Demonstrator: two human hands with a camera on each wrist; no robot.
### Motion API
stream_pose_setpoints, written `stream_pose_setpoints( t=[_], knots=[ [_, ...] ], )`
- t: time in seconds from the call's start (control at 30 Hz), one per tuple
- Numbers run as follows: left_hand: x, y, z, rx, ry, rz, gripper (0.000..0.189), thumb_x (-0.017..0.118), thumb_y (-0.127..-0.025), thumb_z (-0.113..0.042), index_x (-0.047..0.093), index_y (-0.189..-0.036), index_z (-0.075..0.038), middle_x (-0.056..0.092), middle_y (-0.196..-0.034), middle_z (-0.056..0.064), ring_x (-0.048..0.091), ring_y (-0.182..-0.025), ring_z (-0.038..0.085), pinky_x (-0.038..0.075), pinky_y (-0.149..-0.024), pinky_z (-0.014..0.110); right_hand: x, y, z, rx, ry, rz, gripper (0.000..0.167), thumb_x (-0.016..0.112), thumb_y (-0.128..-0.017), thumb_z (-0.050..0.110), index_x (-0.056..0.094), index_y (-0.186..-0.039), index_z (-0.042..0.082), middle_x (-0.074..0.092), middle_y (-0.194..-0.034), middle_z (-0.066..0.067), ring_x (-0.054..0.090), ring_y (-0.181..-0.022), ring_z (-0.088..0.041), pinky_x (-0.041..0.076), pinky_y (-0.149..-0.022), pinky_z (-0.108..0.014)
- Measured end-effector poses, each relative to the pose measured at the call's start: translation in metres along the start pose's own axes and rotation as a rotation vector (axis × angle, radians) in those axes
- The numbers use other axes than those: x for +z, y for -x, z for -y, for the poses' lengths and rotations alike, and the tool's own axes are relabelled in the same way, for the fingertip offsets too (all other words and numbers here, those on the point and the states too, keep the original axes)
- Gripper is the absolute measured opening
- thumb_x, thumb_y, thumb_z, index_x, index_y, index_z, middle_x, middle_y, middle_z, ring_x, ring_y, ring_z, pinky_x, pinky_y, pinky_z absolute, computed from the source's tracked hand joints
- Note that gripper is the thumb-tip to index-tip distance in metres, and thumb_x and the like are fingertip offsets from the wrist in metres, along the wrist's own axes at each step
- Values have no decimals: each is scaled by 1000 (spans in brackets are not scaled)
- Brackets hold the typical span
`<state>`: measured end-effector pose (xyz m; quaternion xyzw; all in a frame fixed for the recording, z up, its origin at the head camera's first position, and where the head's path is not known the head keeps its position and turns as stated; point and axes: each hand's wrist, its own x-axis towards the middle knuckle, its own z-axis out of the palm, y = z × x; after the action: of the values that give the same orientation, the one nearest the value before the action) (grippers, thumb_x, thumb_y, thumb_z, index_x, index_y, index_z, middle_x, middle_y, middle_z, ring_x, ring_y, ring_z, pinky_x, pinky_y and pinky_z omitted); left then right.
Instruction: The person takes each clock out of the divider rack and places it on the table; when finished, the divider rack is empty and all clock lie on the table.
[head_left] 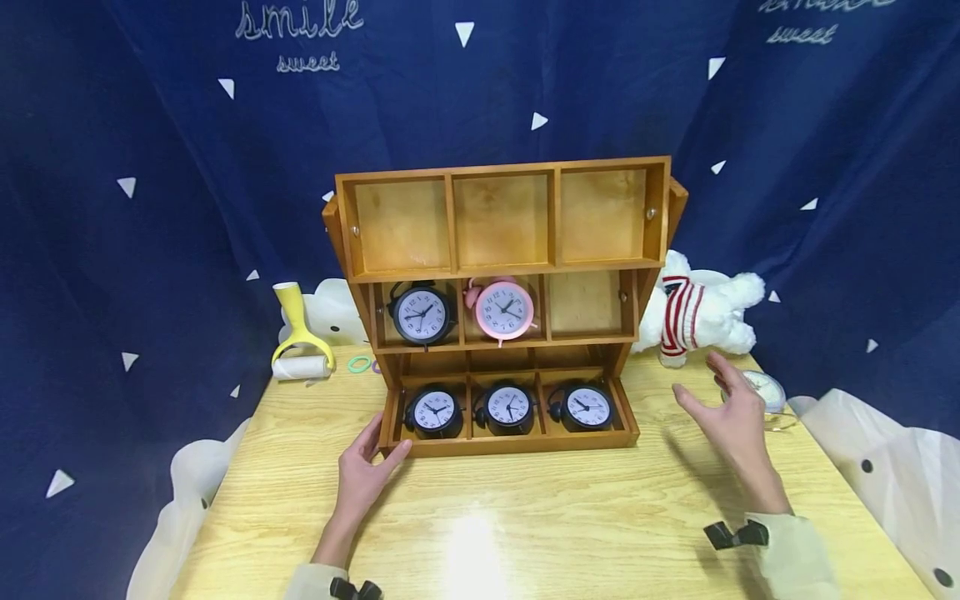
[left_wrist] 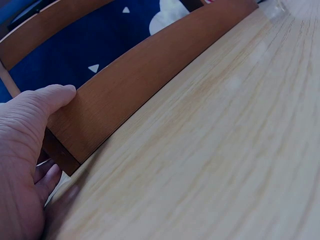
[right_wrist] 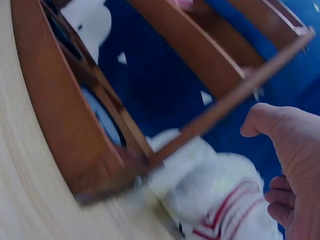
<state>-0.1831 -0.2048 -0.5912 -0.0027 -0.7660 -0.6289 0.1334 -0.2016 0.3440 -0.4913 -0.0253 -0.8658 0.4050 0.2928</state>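
A three-tier wooden shelf (head_left: 502, 448) with compartments stands on the table. My left hand (head_left: 362, 475) grips its lower left corner, the thumb on the front board and the other fingers at the side, as the left wrist view shows. Three black alarm clocks, one of them the right-hand clock (head_left: 588, 407), sit in the bottom tier. In the middle tier are another black alarm clock (head_left: 422, 315) at left and a pink alarm clock (head_left: 504, 309) in the centre. My right hand (head_left: 733, 421) is in the air right of the shelf, fingers apart, holding nothing.
Behind the right hand lies a round, pale-rimmed object (head_left: 767, 390), partly hidden. A white plush toy (head_left: 705, 315) in a striped sweater is at the back right. A yellow-handled roller (head_left: 300, 333) and a green ring (head_left: 359, 364) lie at left. A blue curtain (head_left: 495, 100) hangs behind.
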Motion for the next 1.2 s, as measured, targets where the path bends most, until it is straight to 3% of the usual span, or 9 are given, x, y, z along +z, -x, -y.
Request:
stream_pose_setpoints(
  t=[0.13, 0.27, 0.33, 0.4, 0.53, 0.63, 0.8, 0.97, 1.2],
  knots=[
    [0, 0, 0, -17, 8, 7, 74, 88, -86, -17, 54, -150, -2, 54, -153, 18, 53, -140, 34, 43, -105, 12, 11, 1, 23, -117, -39, -2, 72, 88, -78, 6, 59, -143, -2, 63, -139, -24, 61, -121, -34, 38, -101, -3],
    [-1, -2, 2, -33, 6, 15, 75, 88, -87, -14, 52, -151, -2, 53, -154, 17, 52, -141, 33, 42, -104, 9, 22, 0, 47, -217, -102, -3, 75, 89, -73, 0, 60, -142, -3, 65, -135, -25, 58, -119, -7, 42, -103, -6],
    [-1, -2, 2, -39, 9, 17, 76, 87, -86, -12, 51, -152, -1, 53, -154, 18, 51, -141, 34, 42, -105, 10, 28, 0, 57, -241, -120, 4, 76, 89, -72, 0, 60, -143, -1, 66, -135, -24, 56, -118, 0, 42, -103, -7],
    [-1, -3, 3, -48, 17, 15, 76, 87, -86, -11, 51, -152, -1, 53, -154, 18, 51, -141, 34, 42, -105, 10, 33, 1, 67, -254, -132, 11, 77, 90, -72, 1, 60, -144, 1, 65, -137, -22, 58, -119, -5, 42, -104, -7],
    [-1, -2, 2, -48, 14, 21, 76, 87, -87, -12, 50, -153, 0, 52, -154, 19, 51, -141, 34, 42, -105, 11, 41, -1, 84, -292, -165, 16, 78, 90, -72, 2, 60, -144, 2, 64, -141, -20, 62, -121, -32, 42, -105, -8],
    [-1, -1, 1, -37, 9, 22, 76, 87, -87, -14, 51, -152, -1, 53, -154, 19, 52, -141, 34, 41, -106, 11, 47, -3, 96, -338, -200, 19, 80, 91, -70, -1, 60, -144, 1, 64, -141, -19, 63, -120, -43, 43, -106, -10],
    [-1, -1, 1, -12, 1, 15, 75, 88, -86, -13, 52, -151, 1, 54, -152, 21, 52, -140, 38, 44, -106, 13, 56, -7, 117, -391, -261, 46, 81, 92, -71, -2, 59, -145, 2, 64, -142, -18, 62, -121, -46, 45, -108, -13],
    [-1, -1, 1, -15, 5, 9, 74, 88, -86, -14, 53, -150, -1, 55, -151, 19, 53, -140, 35, 44, -105, 14, 67, -10, 138, -393, -274, 110, 81, 92, -74, 4, 58, -147, 3, 62, -144, -17, 62, -124, -44, 48, -108, -19],
    [-1, -1, 1, -34, 12, 22, 75, 87, -87, -13, 51, -152, -1, 53, -153, 19, 52, -141, 34, 43, -104, 10, 85, -11, 165, -410, -256, 224, 86, 91, -77, 15, 51, -153, 3, 56, -152, -16, 61, -129, -42, 51, -110, -49]
  ],
)
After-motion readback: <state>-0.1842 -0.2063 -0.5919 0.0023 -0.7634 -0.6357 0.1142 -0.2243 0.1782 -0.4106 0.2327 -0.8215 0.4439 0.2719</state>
